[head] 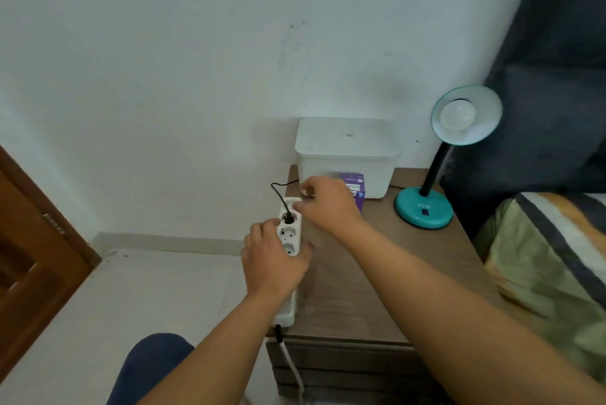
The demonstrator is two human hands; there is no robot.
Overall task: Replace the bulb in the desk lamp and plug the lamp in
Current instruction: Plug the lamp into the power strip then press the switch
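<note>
- Premises: a home bedroom, judged from furnishings.
- A bed (554,260) with striped, patterned bedding stands at the right, a dark curtain (554,53) hanging above it.
- A wood-grain bedside table (393,273) sits against the bed, set into the corner of a plain white wall (164,76) showing scuff marks.
- On the table: a teal desk lamp (426,208) and a white lidded storage box (347,155).
- A brown wooden door (29,250) stands at the left; the floor (131,293) is pale tile with a skirting strip.
</note>
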